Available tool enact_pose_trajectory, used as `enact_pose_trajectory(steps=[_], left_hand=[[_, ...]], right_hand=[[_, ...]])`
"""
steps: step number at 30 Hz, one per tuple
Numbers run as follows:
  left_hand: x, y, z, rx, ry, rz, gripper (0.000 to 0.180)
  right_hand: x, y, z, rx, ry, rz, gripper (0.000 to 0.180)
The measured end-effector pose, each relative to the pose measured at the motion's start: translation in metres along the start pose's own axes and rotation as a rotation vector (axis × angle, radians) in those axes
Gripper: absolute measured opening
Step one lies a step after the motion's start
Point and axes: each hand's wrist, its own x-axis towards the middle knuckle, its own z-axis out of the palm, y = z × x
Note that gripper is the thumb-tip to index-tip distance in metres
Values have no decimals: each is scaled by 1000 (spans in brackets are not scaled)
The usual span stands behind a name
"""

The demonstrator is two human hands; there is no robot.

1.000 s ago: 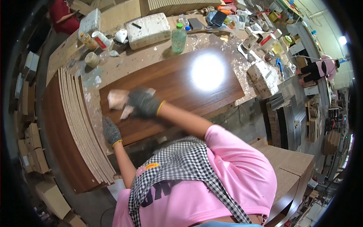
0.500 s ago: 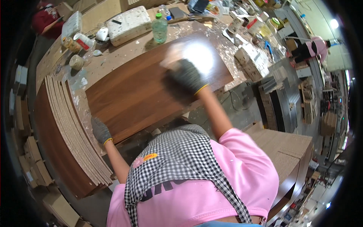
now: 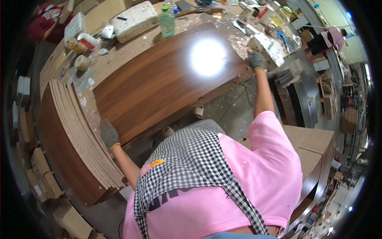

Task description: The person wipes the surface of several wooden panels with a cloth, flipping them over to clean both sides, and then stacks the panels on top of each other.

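Note:
A dark brown wood-grain panel (image 3: 159,75) lies slanted on the worktable, and a bright glare sits on its right half. My left hand (image 3: 109,134), in a grey glove with a yellow cuff, is closed around the panel's near left corner. My right hand (image 3: 257,60), gloved the same way, is at the panel's far right end. Its fingers are curled, and something small and pale shows at their tips; I cannot make out whether it is a cloth or bare fingertips. A paint-spattered white block (image 3: 267,48) sits just beyond that hand.
To the left leans a stack of panels (image 3: 75,131) with raw chipboard edges. Along the table's back stand a green-capped bottle (image 3: 166,24), a spattered white slab (image 3: 135,20), cups and jars. Boards (image 3: 308,149) stand at my right. Other people are at far left and far right.
My right hand has swept from the middle of the panel to its right end, where it was blurred over a pale thing. My left hand stays at the near left corner.

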Motion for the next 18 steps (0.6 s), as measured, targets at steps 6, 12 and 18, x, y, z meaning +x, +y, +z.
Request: enact_pose_trajectory(steps=[6, 12, 18], left_hand=[[-97, -11, -4, -693, 44, -120, 43], [-84, 47, -46, -867, 104, -251, 45], [-98, 33, -26, -964, 169, -308, 48]], right_hand=[[37, -118, -13, 1222, 108, -26, 45], [-52, -362, 15, 93, 52, -528, 78], [-231, -616, 1, 395, 65, -1257, 63]])
